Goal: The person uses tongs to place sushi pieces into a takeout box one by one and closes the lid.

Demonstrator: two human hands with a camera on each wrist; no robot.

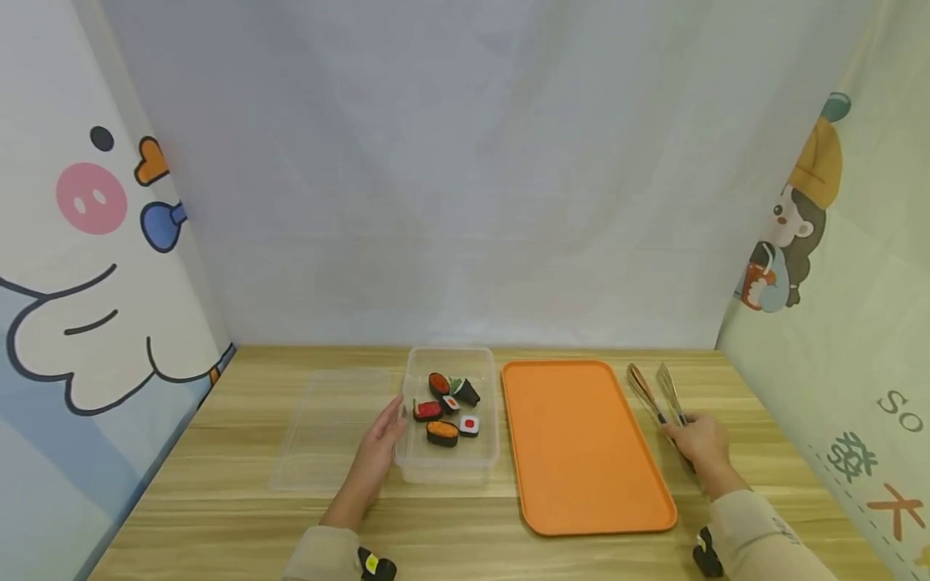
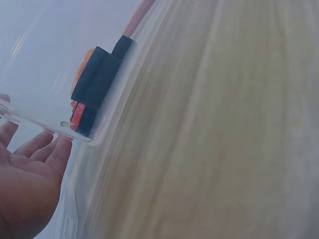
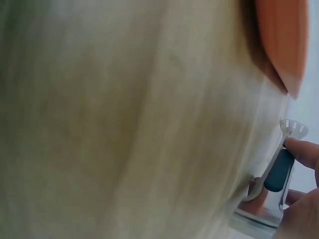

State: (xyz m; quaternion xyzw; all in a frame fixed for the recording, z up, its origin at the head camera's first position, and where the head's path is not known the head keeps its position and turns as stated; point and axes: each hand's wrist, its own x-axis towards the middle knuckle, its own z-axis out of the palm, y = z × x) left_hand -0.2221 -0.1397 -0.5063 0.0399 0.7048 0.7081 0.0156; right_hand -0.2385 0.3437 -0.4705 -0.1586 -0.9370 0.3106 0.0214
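Note:
A clear plastic container (image 1: 448,476) holds several sushi pieces, among them an orange-topped one (image 1: 441,433) and a dark cone-shaped roll (image 1: 466,393). My left hand (image 1: 383,436) is at the container's left side. In the left wrist view, the fingers (image 2: 59,158) of that hand are extended and touch the clear wall. Far to the right, my right hand (image 1: 701,442) grips metal tongs (image 1: 647,393) with dark handle pads near their middle. The tongs' two ends spread apart and point away from me. In the right wrist view, thumb and fingers pinch the tongs (image 3: 280,170) from both sides.
An orange tray (image 1: 581,452) lies between the container and the tongs. Left of the container, a clear flat lid (image 1: 327,428) rests on the wooden table (image 1: 218,516). A pale curtain (image 1: 465,202) hangs behind the table, with printed cloths at both sides.

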